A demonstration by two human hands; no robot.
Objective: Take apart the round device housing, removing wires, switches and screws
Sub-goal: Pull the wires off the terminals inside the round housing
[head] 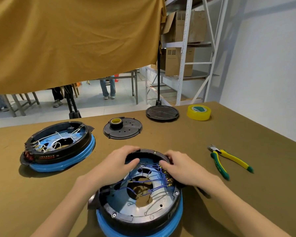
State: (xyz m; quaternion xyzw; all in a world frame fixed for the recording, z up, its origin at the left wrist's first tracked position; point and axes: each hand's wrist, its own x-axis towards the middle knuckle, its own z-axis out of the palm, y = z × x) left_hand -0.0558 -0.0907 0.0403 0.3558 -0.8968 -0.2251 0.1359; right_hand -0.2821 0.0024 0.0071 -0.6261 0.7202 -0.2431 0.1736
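Round device housing (140,202), black on a blue base ring, sits open at the near edge of the olive worktop (212,194), directly under the camera. Blue wires (149,181) loop across its silver inner plate, running to a row of brass terminals along the right inner wall. Small screws (176,193) show on the black rim.

Both hands are on the far part of the housing. The left hand (116,165) lies over the far left rim with its fingers curled down over the edge and reaching into the cavity. The right hand (181,167) rests on the right rim, its fingers bent and touching the wall by the terminals; whether they pinch a wire or terminal cannot be told.

A second housing (58,146) of the same kind, with white wires inside and red switches at its near left side, stands well apart to the left. Beyond the hands lies a black perforated cover (126,132) with a small roll of tape (116,123) standing on it, and farther back right a second black cover (162,113). A yellow tape roll (198,112) stands near the far right. Yellow-and-green pliers (229,161) lie to the right of the hands. A mustard cloth (72,40) hangs behind the worktop, with metal shelving (184,48) holding cardboard boxes to its right.
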